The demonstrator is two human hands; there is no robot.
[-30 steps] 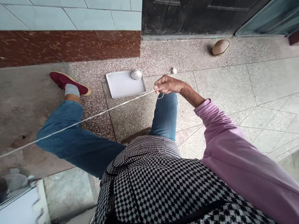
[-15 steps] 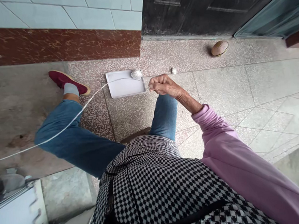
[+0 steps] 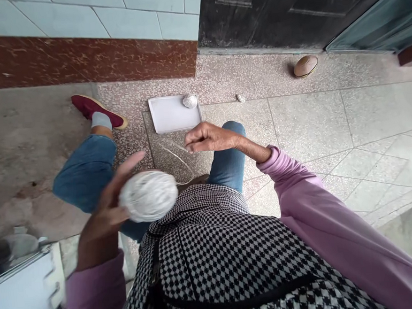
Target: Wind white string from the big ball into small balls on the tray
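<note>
Here, the left hand (image 3: 106,213), curled partway, cups 1 white ball (image 3: 148,196) above the left thigh (image 3: 135,229), presumably for support; the right hand (image 3: 208,138), fingertips closed, pinches the slack strand (image 3: 178,158), apparently controlling it.

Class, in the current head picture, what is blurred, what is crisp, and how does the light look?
Head view: left hand and white yarn ball smeared, probably by motion; right hand sharper; checked garment crisp; light soft, with a shadow beside the tan rounded object.
</note>
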